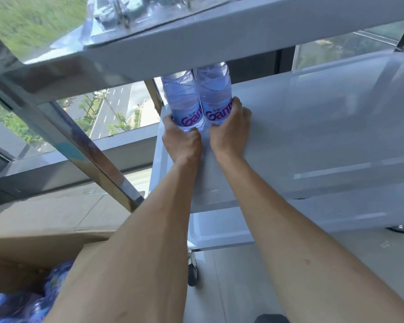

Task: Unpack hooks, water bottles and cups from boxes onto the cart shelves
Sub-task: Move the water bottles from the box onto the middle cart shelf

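Two clear water bottles with purple lettering stand upright side by side at the far left of the cart's middle shelf (313, 141). My left hand (182, 141) grips the base of the left bottle (181, 99). My right hand (230, 129) wraps around the base of the right bottle (216, 89). Their caps are hidden behind the top shelf (219, 38). An open cardboard box (21, 255) at the lower left holds several more bottles (33, 301) with blue caps.
Clear plastic packages (126, 12) lie on the top shelf. A metal cart post (84, 145) slants across the left. A lower shelf (219, 231) and a caster wheel (193, 273) sit below. A large window behind shows a road far below.
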The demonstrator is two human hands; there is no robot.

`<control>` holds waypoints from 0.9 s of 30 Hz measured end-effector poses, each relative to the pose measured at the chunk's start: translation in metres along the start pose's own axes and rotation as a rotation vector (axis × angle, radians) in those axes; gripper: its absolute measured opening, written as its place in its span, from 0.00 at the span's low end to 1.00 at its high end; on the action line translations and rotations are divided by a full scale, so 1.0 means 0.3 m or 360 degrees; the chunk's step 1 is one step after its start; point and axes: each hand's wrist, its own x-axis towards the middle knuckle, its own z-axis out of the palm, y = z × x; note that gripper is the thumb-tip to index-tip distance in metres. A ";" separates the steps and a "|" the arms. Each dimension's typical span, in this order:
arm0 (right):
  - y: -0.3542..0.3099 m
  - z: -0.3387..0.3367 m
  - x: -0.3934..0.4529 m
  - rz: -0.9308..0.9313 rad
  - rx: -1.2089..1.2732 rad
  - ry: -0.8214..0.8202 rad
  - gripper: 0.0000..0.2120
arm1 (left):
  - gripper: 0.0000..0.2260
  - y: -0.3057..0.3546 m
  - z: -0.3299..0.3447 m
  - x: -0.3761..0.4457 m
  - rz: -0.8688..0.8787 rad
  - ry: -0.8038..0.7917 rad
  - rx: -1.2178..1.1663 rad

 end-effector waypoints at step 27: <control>-0.073 -0.075 -0.119 0.0074 -0.0409 0.0014 0.23 | 0.16 0.076 -0.153 -0.080 -0.0015 -0.0248 0.0551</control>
